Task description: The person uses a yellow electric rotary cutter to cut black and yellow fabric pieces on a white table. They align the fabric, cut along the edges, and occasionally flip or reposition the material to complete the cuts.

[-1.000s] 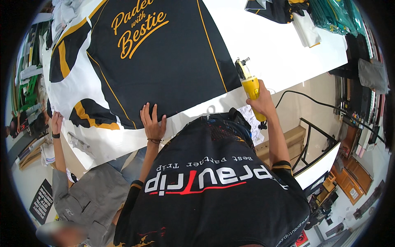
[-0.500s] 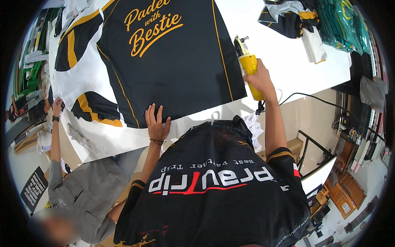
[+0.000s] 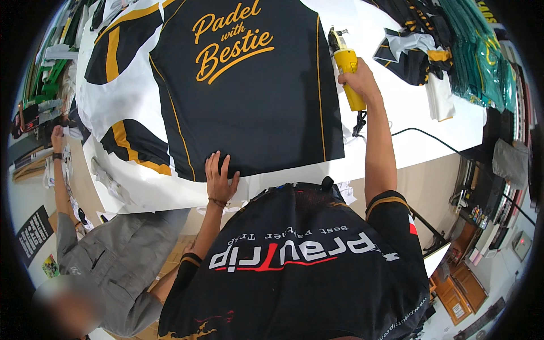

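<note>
A large black fabric panel (image 3: pixel 255 122) with gold lettering and thin gold lines lies flat on the white table. My left hand (image 3: pixel 221 180) rests open on its near edge, fingers spread over the cloth. In my right hand (image 3: pixel 362 82) is a yellow electric fabric cutter (image 3: pixel 343 58), its metal head pointing away from me beside the panel's right edge. The cutter's blade is too small to make out. From the cutter's near end hangs a dark cord. Left of the panel, smaller black and gold pieces (image 3: pixel 133 144) lie in white material.
Folded garments (image 3: pixel 411 54) and green clothing in clear plastic (image 3: pixel 476 62) lie at the far right of the white table (image 3: pixel 396 133). A black cable (image 3: pixel 430 133) crosses its right side. At the left stands another person in a grey shirt (image 3: pixel 113 266), one arm stretched forward.
My right hand and the cutter have moved farther away along the panel's right edge. My left hand stays at the near edge. The other person's hand has shifted left, away from the white material.
</note>
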The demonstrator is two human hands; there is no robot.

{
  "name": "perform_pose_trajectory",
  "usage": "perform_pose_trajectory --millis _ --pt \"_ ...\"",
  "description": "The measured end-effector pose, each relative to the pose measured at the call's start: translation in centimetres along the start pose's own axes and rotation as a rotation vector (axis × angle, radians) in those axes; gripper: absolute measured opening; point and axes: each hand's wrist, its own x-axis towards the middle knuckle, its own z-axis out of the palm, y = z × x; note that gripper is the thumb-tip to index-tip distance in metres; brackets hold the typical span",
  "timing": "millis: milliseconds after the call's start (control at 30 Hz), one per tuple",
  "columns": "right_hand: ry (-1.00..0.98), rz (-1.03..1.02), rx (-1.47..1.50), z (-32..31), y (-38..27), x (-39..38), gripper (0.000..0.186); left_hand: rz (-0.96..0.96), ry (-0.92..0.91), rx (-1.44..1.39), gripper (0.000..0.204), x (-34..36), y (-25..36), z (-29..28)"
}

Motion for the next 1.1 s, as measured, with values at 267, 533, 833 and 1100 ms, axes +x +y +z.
perform_pose_trajectory --millis 267,533,833,1100 --pt "-0.041 -0.07 0.018 -0.7 -2.4 6.7 0.065 -0.105 -0.097 -0.007 0.065 -0.3 0.1 -0.1" --pt "-0.092 -0.114 0.053 -1.9 -4.9 10.4 0.06 -0.141 -0.111 -0.029 0.068 -0.2 0.3 -0.3" --pt "-0.248 -0.131 0.112 -4.6 -7.1 11.4 0.052 -0.151 -0.113 -0.029 0.069 -0.1 0.3 -0.4" --pt "-0.275 -0.319 -0.089 -6.5 -4.7 14.8 0.064 -0.17 -0.122 -0.054 0.073 -0.4 0.2 -0.3"
